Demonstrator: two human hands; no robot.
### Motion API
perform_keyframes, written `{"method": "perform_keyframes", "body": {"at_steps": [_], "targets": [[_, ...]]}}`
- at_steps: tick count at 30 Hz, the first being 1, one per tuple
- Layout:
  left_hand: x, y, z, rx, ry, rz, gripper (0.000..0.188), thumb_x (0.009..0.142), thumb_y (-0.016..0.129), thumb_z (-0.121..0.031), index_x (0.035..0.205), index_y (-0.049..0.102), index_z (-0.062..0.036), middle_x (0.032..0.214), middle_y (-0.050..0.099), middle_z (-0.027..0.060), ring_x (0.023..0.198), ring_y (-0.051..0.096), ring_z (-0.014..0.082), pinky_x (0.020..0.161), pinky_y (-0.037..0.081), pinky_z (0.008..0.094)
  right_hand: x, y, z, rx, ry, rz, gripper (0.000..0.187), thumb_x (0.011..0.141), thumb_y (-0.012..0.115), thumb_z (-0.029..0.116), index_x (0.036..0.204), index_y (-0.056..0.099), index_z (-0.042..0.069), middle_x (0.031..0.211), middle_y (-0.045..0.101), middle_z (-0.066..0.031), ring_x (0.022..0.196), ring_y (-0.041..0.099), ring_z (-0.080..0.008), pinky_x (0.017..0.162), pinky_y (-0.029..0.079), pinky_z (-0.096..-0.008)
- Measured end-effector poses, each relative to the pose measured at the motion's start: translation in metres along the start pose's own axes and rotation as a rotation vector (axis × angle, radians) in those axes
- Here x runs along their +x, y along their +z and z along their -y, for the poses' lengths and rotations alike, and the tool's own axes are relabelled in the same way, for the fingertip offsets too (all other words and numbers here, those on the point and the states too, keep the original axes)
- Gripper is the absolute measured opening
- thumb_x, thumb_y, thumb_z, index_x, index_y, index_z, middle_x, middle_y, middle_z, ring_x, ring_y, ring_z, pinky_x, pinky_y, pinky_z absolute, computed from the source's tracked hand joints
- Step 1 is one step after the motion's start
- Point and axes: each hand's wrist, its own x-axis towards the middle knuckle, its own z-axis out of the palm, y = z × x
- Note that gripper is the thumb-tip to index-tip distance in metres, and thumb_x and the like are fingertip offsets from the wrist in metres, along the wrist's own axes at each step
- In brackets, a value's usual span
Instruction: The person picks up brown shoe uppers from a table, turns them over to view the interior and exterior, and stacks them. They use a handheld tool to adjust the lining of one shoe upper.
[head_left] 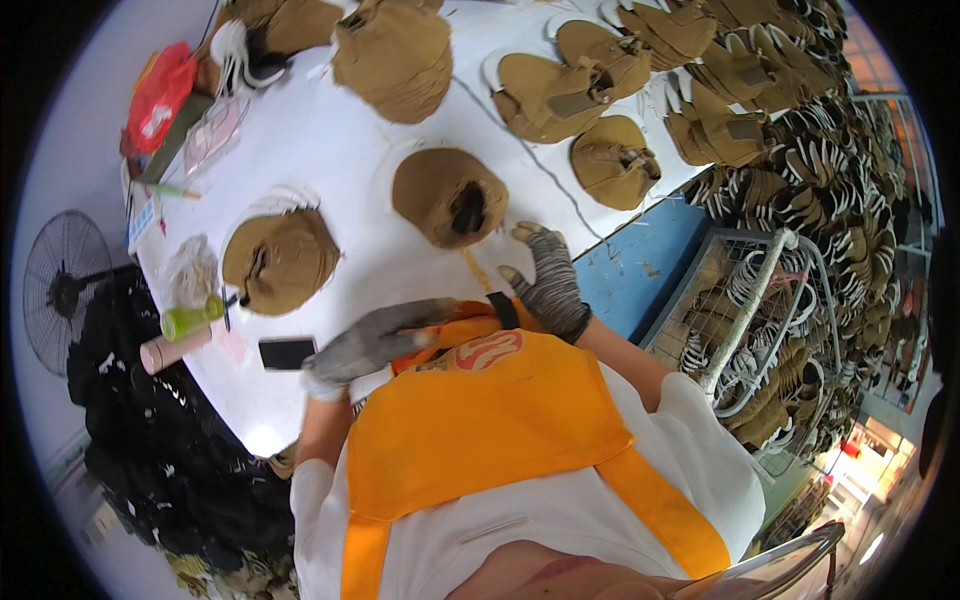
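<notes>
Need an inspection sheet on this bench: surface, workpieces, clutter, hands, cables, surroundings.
Surface: white table, partly covered.
Workpieces: brown cap ahead of the hands, dark opening showing; cap stack to its left; more caps toward the far right.
Clutter: black phone, green roll-like item, red bag.
Hands: both gloved; left hand over the orange apron, fingers extended; right hand beside it, fingers spread.
Cables: thin dark line across the table; cord or mark, cannot tell.
Surroundings: fan left, wire cart right.
</notes>
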Motion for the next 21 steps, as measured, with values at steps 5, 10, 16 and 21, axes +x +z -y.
{"method": "perform_keyframes", "body": {"at_steps": [5,10,16,21], "targets": [[0.003,0.052,0.052,-0.256,0.010,0.077,0.043,0.093,0.056,-0.015,0.130,0.048,0.0058,0.126,0.056,0.0146,0.116,0.052,0.0202,0.103,0.039,0.0321,-0.046,0.010,-0.009,-0.053,0.134,0.216,0.051,0.080,0.071,0.027,0.122,0.051,0.006,0.124,0.051,-0.0191,0.115,0.048,-0.0370,0.101,0.036,-0.0439],[-0.013,0.073,0.095,0.059,0.172,-0.205,0.032,0.094,0.058,-0.017,0.120,0.059,0.0013,0.117,0.062,0.0111,0.106,0.058,0.0186,0.097,0.045,0.0312,-0.066,0.027,-0.009,-0.192,0.013,0.601,0.058,0.078,0.069,0.036,0.128,0.051,0.011,0.136,0.044,-0.0155,0.128,0.038,-0.0340,0.108,0.021,-0.0545],[-0.029,0.136,0.169,0.008,0.026,-0.505,0.042,0.096,0.053,-0.031,0.127,0.054,-0.0029,0.125,0.057,0.0157,0.118,0.051,0.0242,0.103,0.037,0.0339,-0.071,0.048,-0.064,-0.632,-0.088,0.682,0.085,0.074,0.071,0.040,0.146,0.028,0.025,0.153,0.020,-0.0161,0.140,0.018,-0.0389,0.112,0.009,-0.0563],[0.020,0.206,0.260,0.051,-0.031,-0.621,0.052,0.093,0.053,-0.041,0.134,0.049,-0.0090,0.134,0.051,0.0143,0.125,0.045,0.0333,0.106,0.032,0.0368,-0.064,0.040,-0.077,-0.983,-0.336,0.781,0.099,0.075,0.072,0.041,0.151,0.009,0.026,0.154,0.012,-0.0194,0.137,0.025,-0.0396,0.111,0.016,-0.0527]]}}
